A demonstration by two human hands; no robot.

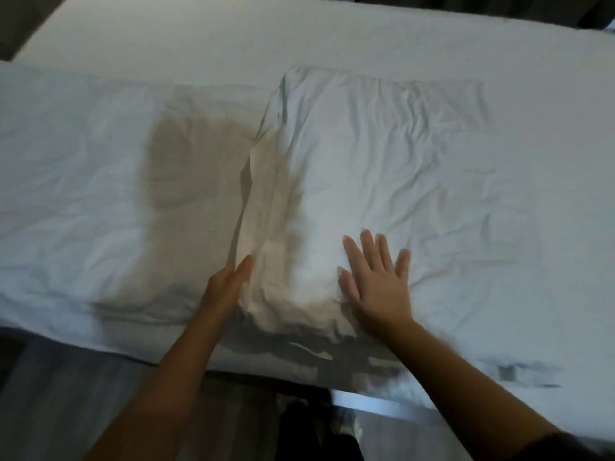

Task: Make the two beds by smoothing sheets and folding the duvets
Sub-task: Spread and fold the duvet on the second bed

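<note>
A white bed (332, 38) fills the view, its sheet smooth at the far side. A folded white duvet (366, 161), wrinkled, lies across the middle and right. My right hand (376, 281) lies flat on its near part with fingers spread and straight. My left hand (229, 287) presses edge-on against the fold's left side, fingers straight. Another layer of white bedding (83, 194) lies flat to the left, with my shadow on it.
The bed's near edge (100, 341) runs across the lower part of the view, with a grey bed skirt or floor (66, 394) below it. Dark floor shows at the top left corner (16, 21). A dark curtain or wall stands at the top right.
</note>
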